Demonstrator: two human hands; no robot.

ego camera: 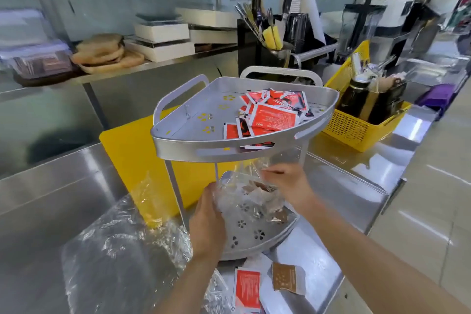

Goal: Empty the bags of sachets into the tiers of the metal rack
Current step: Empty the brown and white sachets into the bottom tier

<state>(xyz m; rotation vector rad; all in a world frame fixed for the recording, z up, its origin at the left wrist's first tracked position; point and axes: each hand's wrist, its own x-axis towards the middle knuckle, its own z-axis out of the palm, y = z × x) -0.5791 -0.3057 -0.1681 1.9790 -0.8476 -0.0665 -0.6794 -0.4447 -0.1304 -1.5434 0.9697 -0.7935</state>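
Bag of sachets (251,196) held by both hands over the lower tier (254,239).

A two-tier metal rack (178,140) stood on a steel counter (51,199). Red sachets (272,117) lay in its upper tier. Over the lower tier, the left hand (206,222) and the right hand (288,183) both gripped a clear bag (249,199) with brown sachets inside. An empty plastic bag (122,250) lay on the counter to the left, and two loose sachets (265,283) lay in front of the rack.
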